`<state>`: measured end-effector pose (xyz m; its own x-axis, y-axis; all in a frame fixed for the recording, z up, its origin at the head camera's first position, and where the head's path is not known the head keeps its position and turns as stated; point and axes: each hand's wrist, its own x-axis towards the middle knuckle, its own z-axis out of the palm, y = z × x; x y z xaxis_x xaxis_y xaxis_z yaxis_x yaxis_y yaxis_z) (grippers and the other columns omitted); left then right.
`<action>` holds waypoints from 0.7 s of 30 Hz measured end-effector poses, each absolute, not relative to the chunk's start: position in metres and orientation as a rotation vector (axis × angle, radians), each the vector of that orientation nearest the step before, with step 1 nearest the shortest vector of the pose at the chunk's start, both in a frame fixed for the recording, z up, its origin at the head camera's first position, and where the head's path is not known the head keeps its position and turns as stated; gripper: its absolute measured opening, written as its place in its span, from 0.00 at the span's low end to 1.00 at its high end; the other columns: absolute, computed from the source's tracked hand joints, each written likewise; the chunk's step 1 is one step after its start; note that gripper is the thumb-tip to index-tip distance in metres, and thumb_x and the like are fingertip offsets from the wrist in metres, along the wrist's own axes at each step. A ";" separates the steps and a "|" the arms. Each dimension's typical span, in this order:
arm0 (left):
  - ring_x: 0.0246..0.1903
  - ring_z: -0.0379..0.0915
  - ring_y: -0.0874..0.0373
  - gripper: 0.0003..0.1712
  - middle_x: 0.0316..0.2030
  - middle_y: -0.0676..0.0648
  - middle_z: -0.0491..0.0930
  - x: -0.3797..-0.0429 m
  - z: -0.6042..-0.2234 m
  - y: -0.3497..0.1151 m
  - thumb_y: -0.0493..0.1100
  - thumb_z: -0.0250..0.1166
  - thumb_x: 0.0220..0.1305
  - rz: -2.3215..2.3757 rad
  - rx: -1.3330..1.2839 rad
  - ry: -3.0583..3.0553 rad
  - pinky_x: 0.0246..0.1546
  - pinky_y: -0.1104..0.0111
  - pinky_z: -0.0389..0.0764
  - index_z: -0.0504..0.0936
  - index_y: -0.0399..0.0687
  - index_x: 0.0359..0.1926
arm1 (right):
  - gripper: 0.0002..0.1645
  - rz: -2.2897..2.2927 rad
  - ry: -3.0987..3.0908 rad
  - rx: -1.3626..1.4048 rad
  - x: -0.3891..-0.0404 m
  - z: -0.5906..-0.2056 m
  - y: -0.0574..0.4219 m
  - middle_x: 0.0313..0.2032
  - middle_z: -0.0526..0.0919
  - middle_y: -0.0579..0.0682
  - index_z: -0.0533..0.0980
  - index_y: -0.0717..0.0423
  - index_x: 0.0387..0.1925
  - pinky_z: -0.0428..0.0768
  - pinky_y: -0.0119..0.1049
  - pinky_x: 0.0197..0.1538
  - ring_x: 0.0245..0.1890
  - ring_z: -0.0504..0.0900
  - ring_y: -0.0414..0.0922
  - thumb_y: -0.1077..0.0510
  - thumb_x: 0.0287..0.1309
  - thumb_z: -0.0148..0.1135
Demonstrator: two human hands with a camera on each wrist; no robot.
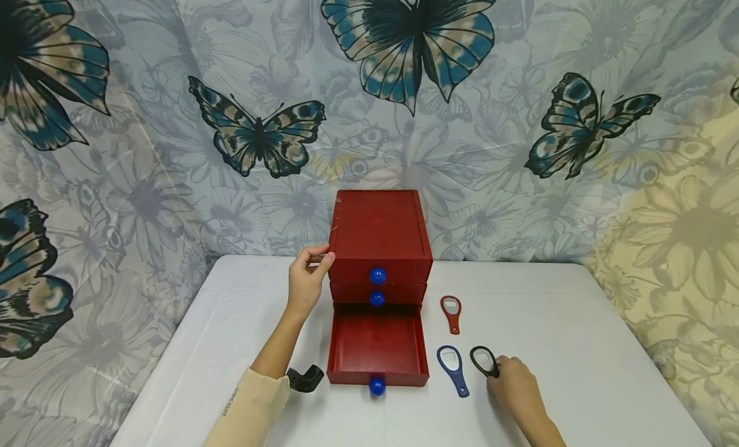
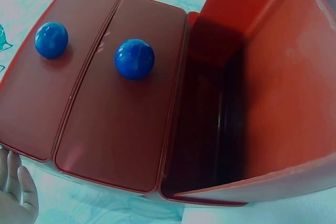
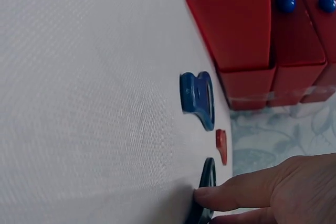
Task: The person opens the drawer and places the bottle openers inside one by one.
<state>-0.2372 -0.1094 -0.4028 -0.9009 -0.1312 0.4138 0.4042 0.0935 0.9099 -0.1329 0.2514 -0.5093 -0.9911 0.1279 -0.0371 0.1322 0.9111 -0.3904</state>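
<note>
A beige sleeve [image 1: 251, 402] leads to the left grip [image 1: 306, 283], its fingers relaxed, touching the left side of a red chest [image 1: 381, 226] with its bottom drawer [image 1: 378, 344] pulled out. To the right, the right grip [image 1: 516, 386] pinches a black magnifier [image 1: 490, 371]. Just beside it, a blue magnifier [image 1: 453, 370] lies on the white desk [image 1: 548, 319]; a red magnifier [image 1: 452, 320] lies farther back.

left hand [image 1: 307, 281] reaches forward, right hand [image 1: 515, 384] pinches.
</note>
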 end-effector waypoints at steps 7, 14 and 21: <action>0.36 0.72 0.72 0.15 0.49 0.28 0.74 -0.238 -0.404 -0.110 0.32 0.62 0.64 -1.858 -0.259 -1.984 0.34 0.82 0.75 0.77 0.23 0.49 | 0.14 -0.643 3.033 0.232 -0.137 -0.510 0.253 0.25 0.78 0.60 0.78 0.76 0.32 0.78 0.46 0.31 0.27 0.77 0.49 0.67 0.44 0.68; 0.35 0.72 0.73 0.15 0.49 0.28 0.74 -0.236 -0.403 -0.109 0.32 0.63 0.64 -1.861 -0.266 -1.977 0.33 0.82 0.74 0.77 0.23 0.48 | 0.19 -0.806 3.000 0.272 -0.138 -0.518 0.259 0.22 0.78 0.52 0.78 0.77 0.36 0.74 0.37 0.27 0.24 0.75 0.45 0.66 0.40 0.69; 0.35 0.72 0.73 0.15 0.49 0.28 0.74 -0.238 -0.404 -0.109 0.32 0.62 0.65 -1.864 -0.272 -1.980 0.33 0.82 0.74 0.77 0.22 0.48 | 0.21 -0.953 2.964 0.332 -0.135 -0.519 0.258 0.23 0.77 0.49 0.78 0.75 0.38 0.68 0.30 0.25 0.25 0.72 0.43 0.64 0.40 0.68</action>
<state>-0.2377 -0.1091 -0.4041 -0.8988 -0.1325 0.4179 0.4092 0.0886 0.9081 -0.1349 0.2585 -0.5195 -0.9775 0.1975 -0.0742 0.2038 0.7925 -0.5748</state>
